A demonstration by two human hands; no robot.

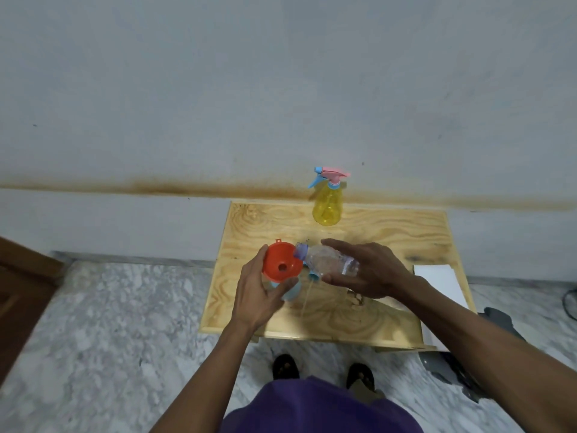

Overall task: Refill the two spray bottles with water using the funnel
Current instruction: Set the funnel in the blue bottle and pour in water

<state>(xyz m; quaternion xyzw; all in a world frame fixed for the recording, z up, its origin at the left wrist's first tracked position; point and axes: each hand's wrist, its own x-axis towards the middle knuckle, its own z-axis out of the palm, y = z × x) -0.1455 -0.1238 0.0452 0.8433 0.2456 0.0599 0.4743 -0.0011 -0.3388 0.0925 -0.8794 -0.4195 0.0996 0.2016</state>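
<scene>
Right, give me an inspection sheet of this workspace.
Surface: wooden table, marked near its front.
Job's things: orange funnel in a bottle mouth; clear water bottle tipped toward it; yellow spray bottle upright at the back, sprayer on.
Clutter: white sheet at the table's right edge.
Grippers: left hand steadies funnel and bottle; right hand holds the water bottle.
Cables: dark cable, far right floor.
Surroundings: stained wall, marble floor.

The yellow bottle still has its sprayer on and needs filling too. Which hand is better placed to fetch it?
Probably the right hand: the yellow spray bottle stands at the table's far edge, nearer that side. It must first set down the water bottle; the left hand steadies the funnel.
</scene>
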